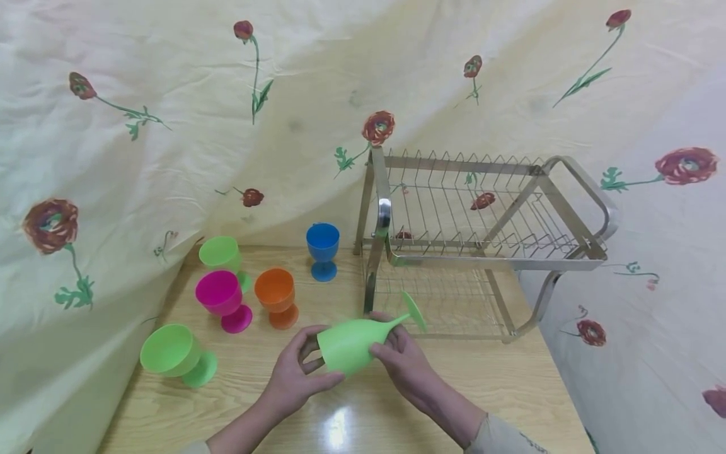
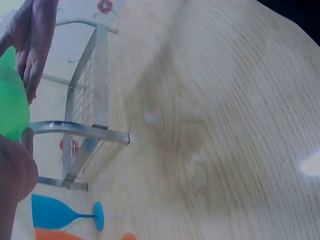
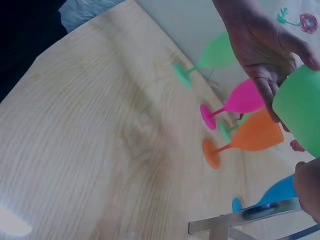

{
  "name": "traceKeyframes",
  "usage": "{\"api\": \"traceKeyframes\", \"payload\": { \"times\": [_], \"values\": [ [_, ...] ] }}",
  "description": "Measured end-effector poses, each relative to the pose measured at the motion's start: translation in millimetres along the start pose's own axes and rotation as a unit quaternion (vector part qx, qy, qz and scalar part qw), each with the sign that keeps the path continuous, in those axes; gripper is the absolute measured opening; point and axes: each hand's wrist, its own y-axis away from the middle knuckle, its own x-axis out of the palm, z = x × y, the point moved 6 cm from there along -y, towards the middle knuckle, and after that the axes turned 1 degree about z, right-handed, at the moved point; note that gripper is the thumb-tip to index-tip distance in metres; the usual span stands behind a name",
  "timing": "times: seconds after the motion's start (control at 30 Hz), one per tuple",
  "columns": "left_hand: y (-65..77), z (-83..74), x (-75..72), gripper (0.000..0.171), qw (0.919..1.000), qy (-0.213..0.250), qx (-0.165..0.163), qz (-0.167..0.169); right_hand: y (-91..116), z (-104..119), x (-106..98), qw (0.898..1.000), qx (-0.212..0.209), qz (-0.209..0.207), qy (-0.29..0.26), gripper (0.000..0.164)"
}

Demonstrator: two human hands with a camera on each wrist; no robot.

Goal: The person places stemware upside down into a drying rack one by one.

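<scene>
A light green plastic wine goblet (image 1: pixel 354 345) lies sideways in the air between both hands, its foot pointing up and to the right. My left hand (image 1: pixel 292 375) holds it at the rim end, thumb below and fingers on the far side. Around the lower bowl near the stem my right hand (image 1: pixel 405 362) grips it, with the thumb on the near side. In the right wrist view the green bowl (image 3: pixel 302 107) sits between the two hands, partly cut off by the frame edge.
A two-tier metal dish rack (image 1: pixel 493 260) stands at the back right. Left of it are upright goblets: blue (image 1: pixel 323 243), orange (image 1: pixel 275 290), magenta (image 1: pixel 218 293), green behind (image 1: pixel 220 253) and green in front (image 1: pixel 170 351). Flowered cloth (image 1: pixel 295 126) hangs around the wooden table (image 1: pixel 272 429).
</scene>
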Motion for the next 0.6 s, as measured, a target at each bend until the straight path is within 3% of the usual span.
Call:
{"api": "traceKeyframes", "payload": {
  "times": [0.17, 0.37, 0.6],
  "values": [
    [0.0, 2.6, 3.6, 0.073, 0.9993, 0.032, -0.001, 0.021, -1.1, 3.4, -0.1, 1.0, -0.02, 0.006, 0.006, 0.071],
    [1.4, 3.9, 6.8, 0.072, 0.9965, 0.074, -0.018, 0.033, -0.5, 9.6, -0.4, 0.998, -0.051, -0.018, 0.005, 0.066],
    [1.7, 3.2, 11.2, 0.069, 0.9948, 0.089, -0.03, 0.039, 2.1, 12.5, 0.1, 0.998, -0.059, -0.022, 0.017, 0.06]
  ]
}}
